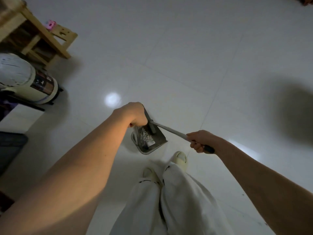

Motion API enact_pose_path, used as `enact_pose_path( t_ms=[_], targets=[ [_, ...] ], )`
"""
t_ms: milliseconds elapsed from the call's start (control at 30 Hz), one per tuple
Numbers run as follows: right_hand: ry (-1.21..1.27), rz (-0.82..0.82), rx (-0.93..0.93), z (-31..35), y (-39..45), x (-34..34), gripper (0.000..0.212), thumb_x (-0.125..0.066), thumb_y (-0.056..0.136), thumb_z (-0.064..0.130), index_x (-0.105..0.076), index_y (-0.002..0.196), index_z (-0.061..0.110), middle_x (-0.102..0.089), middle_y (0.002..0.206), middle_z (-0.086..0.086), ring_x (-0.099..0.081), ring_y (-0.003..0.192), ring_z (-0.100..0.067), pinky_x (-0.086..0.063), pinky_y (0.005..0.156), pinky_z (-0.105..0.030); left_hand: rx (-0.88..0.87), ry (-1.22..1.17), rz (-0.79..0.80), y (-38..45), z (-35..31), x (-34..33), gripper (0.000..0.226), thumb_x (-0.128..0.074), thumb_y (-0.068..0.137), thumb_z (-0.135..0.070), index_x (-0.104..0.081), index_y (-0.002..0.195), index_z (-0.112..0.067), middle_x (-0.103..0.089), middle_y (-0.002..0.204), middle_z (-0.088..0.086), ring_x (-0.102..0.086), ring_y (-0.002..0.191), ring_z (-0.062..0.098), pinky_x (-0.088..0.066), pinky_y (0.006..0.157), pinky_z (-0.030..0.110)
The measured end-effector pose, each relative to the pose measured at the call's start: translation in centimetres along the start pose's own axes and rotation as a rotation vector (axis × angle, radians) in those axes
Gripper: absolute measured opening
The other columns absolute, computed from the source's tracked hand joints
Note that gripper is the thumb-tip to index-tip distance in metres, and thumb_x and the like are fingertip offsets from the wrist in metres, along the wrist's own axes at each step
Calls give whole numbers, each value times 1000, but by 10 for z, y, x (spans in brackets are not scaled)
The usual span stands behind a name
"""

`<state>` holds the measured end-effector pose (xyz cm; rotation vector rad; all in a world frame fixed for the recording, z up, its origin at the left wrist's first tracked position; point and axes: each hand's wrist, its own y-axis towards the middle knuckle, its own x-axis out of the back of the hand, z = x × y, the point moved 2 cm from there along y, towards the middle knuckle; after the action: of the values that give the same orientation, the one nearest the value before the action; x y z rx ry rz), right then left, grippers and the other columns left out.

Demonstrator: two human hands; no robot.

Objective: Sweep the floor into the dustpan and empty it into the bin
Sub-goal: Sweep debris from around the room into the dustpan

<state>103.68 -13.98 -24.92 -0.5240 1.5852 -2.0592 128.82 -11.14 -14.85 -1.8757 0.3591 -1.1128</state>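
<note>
A grey dustpan (149,141) hangs in the middle of the view, above the white tiled floor, with pale bits of debris lying in its tray. My left hand (137,114) grips the top of its dark upright handle. My right hand (200,140) holds a broom handle (171,130), a light metal rod with a black end grip. The rod slants up to the left, and its dark broom head (152,128) sits over the dustpan's tray. No bin can be told apart for certain.
A wooden stool (42,36) with a small pink object (50,24) stands at the upper left. Below it is a round white appliance (25,78) on a dark stand. My legs in white trousers and pale slippers (180,157) are just below the dustpan. Glossy floor (186,56) stretches ahead and right.
</note>
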Motion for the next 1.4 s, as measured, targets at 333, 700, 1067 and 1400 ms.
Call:
enact_pose_path(
  t_ms=[333,700,1067,1400],
  targets=[
    [-533,-263,265,3,-15,-40,32,-40,90,1,-59,116,-1,-53,63,-13,-45,45,-21,-39,41,-24,-58,15,0,-21,48,-16,27,-45,77,1,-68,86,-11,-59,77,14,-41,52,24,-32,47,22],
    [-1131,-235,254,-13,37,-90,23,-44,90,-3,-46,69,5,-48,59,-8,-45,48,-18,-36,41,-25,36,-190,-68,-81,110,-64,23,-45,83,1,-64,84,-12,-64,87,18,-44,51,20,-34,44,21],
    [-1598,-277,290,-138,-10,35,30,-43,93,8,-49,122,6,-50,89,-5,-52,68,-16,-40,50,-21,154,-159,-202,-131,60,-158,24,-45,85,-1,-67,95,-3,-61,89,13,-45,56,18,-32,49,22],
    [-1218,-269,164,-218,-59,127,26,-37,84,-1,-55,103,0,-52,67,-9,-45,37,-17,-33,33,-18,103,-191,-54,-169,-7,-207,25,-47,82,4,-68,95,1,-50,74,11,-36,49,17,-27,44,22]
  ],
)
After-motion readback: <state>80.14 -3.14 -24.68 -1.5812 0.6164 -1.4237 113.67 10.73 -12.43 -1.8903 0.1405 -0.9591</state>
